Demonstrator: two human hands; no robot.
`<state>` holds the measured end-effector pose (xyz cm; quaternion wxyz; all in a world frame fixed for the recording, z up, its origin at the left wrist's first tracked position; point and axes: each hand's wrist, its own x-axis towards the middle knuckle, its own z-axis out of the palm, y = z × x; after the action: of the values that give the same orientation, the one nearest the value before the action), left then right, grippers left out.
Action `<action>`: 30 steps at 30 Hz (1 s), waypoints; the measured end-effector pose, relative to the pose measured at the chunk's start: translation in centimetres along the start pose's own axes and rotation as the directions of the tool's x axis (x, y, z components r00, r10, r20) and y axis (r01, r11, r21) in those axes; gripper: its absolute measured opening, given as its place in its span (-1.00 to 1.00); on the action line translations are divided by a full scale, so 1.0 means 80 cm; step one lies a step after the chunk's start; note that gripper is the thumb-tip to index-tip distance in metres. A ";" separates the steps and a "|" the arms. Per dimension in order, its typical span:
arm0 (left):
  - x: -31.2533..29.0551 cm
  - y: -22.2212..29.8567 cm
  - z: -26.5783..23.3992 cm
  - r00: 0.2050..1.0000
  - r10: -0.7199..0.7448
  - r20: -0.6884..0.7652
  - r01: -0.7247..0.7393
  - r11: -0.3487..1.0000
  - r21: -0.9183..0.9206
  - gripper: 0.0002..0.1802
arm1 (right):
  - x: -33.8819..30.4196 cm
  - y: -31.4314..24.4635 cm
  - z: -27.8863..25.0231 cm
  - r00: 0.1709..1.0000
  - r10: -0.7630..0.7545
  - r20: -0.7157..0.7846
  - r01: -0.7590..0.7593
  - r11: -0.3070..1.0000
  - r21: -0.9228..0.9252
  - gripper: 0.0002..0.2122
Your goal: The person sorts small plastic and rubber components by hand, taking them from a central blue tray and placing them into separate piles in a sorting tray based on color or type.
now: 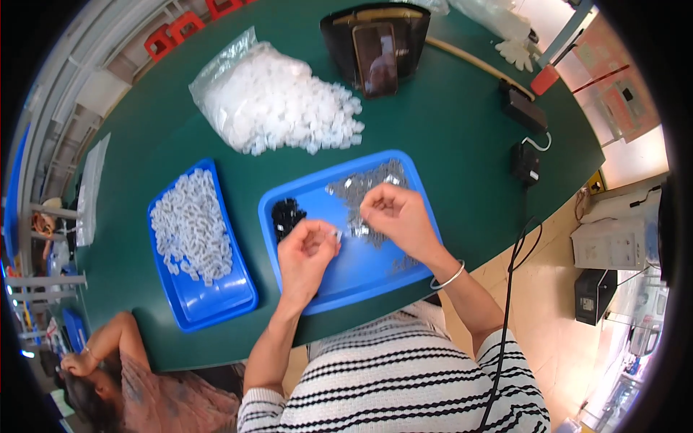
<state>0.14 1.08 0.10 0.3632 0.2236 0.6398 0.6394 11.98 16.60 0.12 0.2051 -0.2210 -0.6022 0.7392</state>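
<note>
Over a blue tray, my left hand pinches a small whitish plastic piece between thumb and forefinger. My right hand is closed with its fingertips together above a heap of small grey metal parts; whatever it may hold is hidden. Small black parts lie in the tray's left end, just beyond my left hand. More grey bits are scattered along the tray's near right side.
A second blue tray at left carries many pale plastic pieces. Behind, white pieces spill from a clear bag. A phone leans on a black container. A black cable hangs at right. Another person sits at lower left.
</note>
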 end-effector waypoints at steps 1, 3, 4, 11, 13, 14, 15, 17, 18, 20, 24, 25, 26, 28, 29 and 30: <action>0.004 0.001 0.003 0.999 0.026 0.033 -0.027 0.999 0.028 -0.90 | -0.004 0.000 0.000 1.000 0.030 0.007 -0.031 0.999 0.014 -0.97; 0.010 0.011 0.012 0.998 0.013 0.068 -0.011 1.000 -0.029 -0.87 | -0.010 -0.009 0.002 0.999 0.002 -0.044 0.003 0.994 0.109 -0.98; 0.013 0.014 0.017 0.997 -0.027 0.075 0.032 0.997 -0.070 -0.84 | -0.010 -0.008 0.001 0.999 0.007 -0.050 0.000 0.991 0.131 -0.97; 0.010 0.015 0.027 0.989 -0.115 0.095 0.122 0.989 -0.078 -0.81 | -0.013 0.002 -0.004 0.999 0.029 0.035 -0.033 0.992 0.120 -0.96; 0.007 0.014 0.027 0.989 -0.112 0.096 0.118 0.991 -0.061 -0.82 | -0.016 0.004 -0.001 0.998 0.048 0.051 -0.055 0.989 0.140 -0.96; 0.006 0.014 0.027 0.990 -0.104 0.097 0.109 0.993 -0.046 -0.82 | -0.016 0.004 -0.001 0.996 0.063 0.070 -0.073 0.985 0.156 -0.96; 0.005 0.014 0.027 0.989 -0.106 0.098 0.111 0.993 -0.044 -0.82 | -0.018 0.003 0.000 0.996 0.064 0.067 -0.074 0.985 0.158 -0.96; 0.002 0.014 0.027 0.994 -0.078 0.080 0.080 0.997 -0.010 -0.83 | -0.020 0.000 0.001 0.993 0.075 0.095 -0.089 0.984 0.151 -0.97; 0.001 0.014 0.027 0.994 -0.079 0.082 0.080 0.997 -0.010 -0.83 | -0.021 0.001 0.001 0.993 0.075 0.094 -0.089 0.985 0.151 -0.97; -0.001 0.012 0.026 0.996 -0.055 0.070 0.055 0.998 0.010 -0.81 | -0.022 0.006 0.002 0.994 0.069 0.088 -0.081 0.986 0.143 -0.96; -0.006 0.010 0.028 0.999 -0.013 0.048 0.013 1.000 0.004 -0.81 | -0.023 0.017 0.004 0.995 0.063 0.075 -0.071 0.992 0.106 -0.95; -0.007 0.010 0.029 1.000 0.001 0.030 -0.002 0.999 0.036 -0.81 | -0.023 0.021 0.005 0.997 0.048 0.062 -0.055 0.992 0.113 -0.95; -0.007 0.010 0.030 1.000 0.016 0.012 -0.016 0.998 0.067 -0.81 | -0.023 0.023 0.006 0.998 0.032 0.048 -0.038 0.992 0.119 -0.94; -0.009 0.007 0.032 0.994 0.109 -0.009 -0.107 0.984 0.145 -0.81 | -0.023 0.026 0.008 0.998 0.032 0.053 -0.038 0.992 0.124 -0.94; -0.009 0.006 0.033 0.979 0.203 -0.022 -0.193 0.955 0.224 -0.80 | -0.022 0.025 0.008 0.998 0.031 0.057 -0.038 0.991 0.130 -0.94; -0.010 0.007 0.032 0.979 0.204 -0.024 -0.194 0.955 0.223 -0.80 | -0.019 0.023 0.007 0.998 0.032 0.059 -0.039 0.991 0.128 -0.94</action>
<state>2.50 2.20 0.99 0.2551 0.3104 0.6889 0.6033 12.84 14.90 -1.49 0.1887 -0.1967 -0.5545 0.7863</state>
